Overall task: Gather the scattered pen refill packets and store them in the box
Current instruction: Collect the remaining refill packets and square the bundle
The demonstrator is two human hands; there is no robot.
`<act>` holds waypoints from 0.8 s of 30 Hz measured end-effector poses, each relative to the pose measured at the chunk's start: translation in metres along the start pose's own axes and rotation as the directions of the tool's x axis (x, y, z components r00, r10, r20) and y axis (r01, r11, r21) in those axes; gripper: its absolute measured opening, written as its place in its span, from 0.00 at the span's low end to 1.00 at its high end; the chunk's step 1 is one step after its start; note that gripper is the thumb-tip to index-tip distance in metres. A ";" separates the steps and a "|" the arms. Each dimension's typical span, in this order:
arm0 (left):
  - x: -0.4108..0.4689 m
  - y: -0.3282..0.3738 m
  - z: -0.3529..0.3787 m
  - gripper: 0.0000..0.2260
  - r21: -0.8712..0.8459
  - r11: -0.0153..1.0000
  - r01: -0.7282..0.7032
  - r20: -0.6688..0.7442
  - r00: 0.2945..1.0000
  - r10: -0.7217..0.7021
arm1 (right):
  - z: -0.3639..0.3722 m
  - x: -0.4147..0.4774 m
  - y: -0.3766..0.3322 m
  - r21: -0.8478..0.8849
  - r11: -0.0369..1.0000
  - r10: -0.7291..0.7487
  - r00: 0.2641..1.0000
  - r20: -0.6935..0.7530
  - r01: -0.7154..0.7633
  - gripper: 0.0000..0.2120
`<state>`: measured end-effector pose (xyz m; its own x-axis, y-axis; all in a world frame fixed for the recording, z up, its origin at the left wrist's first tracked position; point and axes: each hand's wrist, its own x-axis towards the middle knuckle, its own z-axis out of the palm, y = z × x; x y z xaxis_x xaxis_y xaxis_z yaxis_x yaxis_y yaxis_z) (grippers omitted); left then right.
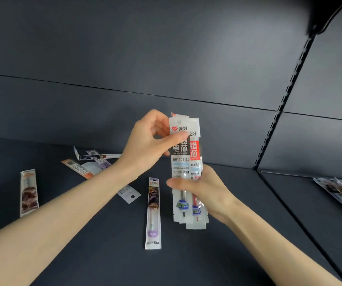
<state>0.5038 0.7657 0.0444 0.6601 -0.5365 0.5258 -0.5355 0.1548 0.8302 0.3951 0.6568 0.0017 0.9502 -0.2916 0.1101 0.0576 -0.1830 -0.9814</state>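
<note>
Both hands hold a small stack of pen refill packets [183,162] upright above the dark shelf [207,254]. The left hand [149,145] pinches the top of the stack between thumb and fingers, and the right hand [203,190] grips its lower half. One purple packet [153,213] lies flat on the shelf just left of the stack, a brown packet [28,193] is far left, and some more packets [91,162] lie behind the left arm, maybe four. No box is visible.

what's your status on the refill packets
Left hand and right hand both gripping upright packet stack. Purple packet and others loose on shelf. Box not in view.
</note>
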 end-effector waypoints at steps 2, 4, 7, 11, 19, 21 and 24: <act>0.003 -0.002 0.004 0.26 -0.077 0.985 0.154 0.097 0.985 -0.146 | 0.000 0.002 0.001 -0.012 0.999 -0.051 0.997 -0.058 0.051 0.12; 0.005 -0.003 0.010 0.33 -0.209 0.940 0.269 0.224 0.949 -0.222 | -0.001 0.006 0.004 -0.051 0.996 -0.082 0.993 -0.087 0.078 0.11; 0.005 -0.004 0.021 0.23 -0.209 0.929 0.305 0.318 0.919 -0.231 | -0.003 0.008 0.005 -0.098 0.993 -0.068 0.997 -0.022 0.065 0.15; 0.000 -0.008 0.031 0.12 -0.189 0.931 0.312 0.359 0.904 -0.231 | -0.006 0.005 0.005 -0.023 0.995 -0.102 0.992 -0.067 0.101 0.21; -0.003 -0.008 0.030 0.09 -0.082 0.960 0.267 0.462 0.864 -0.201 | -0.002 0.005 0.008 -0.102 0.989 -0.115 0.990 -0.084 0.106 0.11; -0.003 -0.011 0.024 0.11 -0.045 0.959 0.278 0.523 0.825 -0.215 | -0.003 0.005 0.010 -0.081 0.992 -0.106 0.989 -0.104 0.098 0.12; -0.010 -0.020 0.006 0.20 0.039 0.965 0.258 0.519 0.820 -0.240 | -0.006 0.003 0.012 -0.045 0.995 -0.093 0.984 -0.151 0.088 0.12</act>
<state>0.5051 0.7632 0.0210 0.3964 -0.9079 0.1360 -0.3676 -0.0212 0.9298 0.3969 0.6482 -0.0085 0.8836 -0.4115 0.2236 0.1268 -0.2496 -0.9600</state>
